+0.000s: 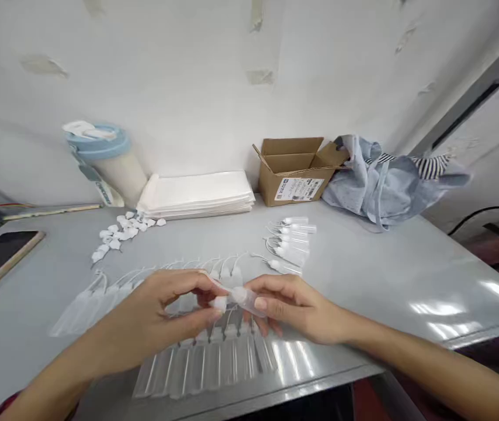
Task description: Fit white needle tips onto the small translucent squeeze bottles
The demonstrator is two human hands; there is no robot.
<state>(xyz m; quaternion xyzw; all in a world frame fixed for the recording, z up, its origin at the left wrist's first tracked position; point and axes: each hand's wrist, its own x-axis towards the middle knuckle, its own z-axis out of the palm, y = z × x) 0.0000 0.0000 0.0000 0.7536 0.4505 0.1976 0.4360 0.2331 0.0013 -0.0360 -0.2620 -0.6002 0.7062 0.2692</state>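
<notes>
My right hand (300, 307) is closed round a small translucent plastic tube (249, 301), its narrower end pointing left. Thumb and fingers of my left hand (155, 316) pinch a small white cap (219, 303) just beside that end. Whether cap and tube touch I cannot tell. Below my hands lies a row of similar clear tubes (197, 368) side by side. Another row of tubes with thin white strings (83, 307) runs behind my left hand, partly hidden by it. Several more stringed tubes (291, 242) lie loosely beyond my right hand.
Small white pieces (120, 233) are heaped at the back left, near a blue-lidded cup (118, 166). White sheets (197, 193) are stacked against the wall, beside an open cardboard box (297, 175) and a light blue cloth bag (390, 187). A phone (2, 257) lies far left.
</notes>
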